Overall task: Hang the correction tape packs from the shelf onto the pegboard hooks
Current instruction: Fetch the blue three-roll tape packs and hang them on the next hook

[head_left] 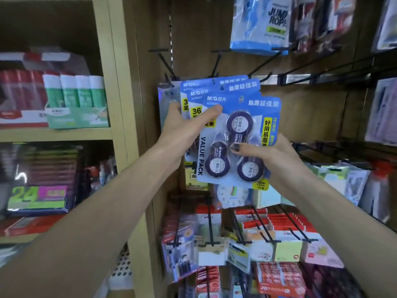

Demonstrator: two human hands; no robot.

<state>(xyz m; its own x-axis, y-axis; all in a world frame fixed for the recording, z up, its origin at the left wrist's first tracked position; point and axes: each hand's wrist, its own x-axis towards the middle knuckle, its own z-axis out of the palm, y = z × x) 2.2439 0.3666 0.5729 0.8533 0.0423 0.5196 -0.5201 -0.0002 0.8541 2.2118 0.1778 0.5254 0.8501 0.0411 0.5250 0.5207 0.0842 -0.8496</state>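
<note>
The left hand (189,123) grips a fanned stack of blue correction tape packs (238,138) (three tapes each) before the pegboard hooks (166,65). The right hand (266,155) pinches the front pack's lower right edge.

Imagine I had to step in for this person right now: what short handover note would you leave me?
Left hand: grips a fanned stack of blue correction tape packs, thumb across the fronts.
Right hand: pinches the front pack at its lower right, thumb on the blister.
Position: packs held up just below the black pegboard hooks, which look bare here.
Done: packs gathered and raised.
Left: thread each hang hole onto a hook. None clearly hung yet.
</note>
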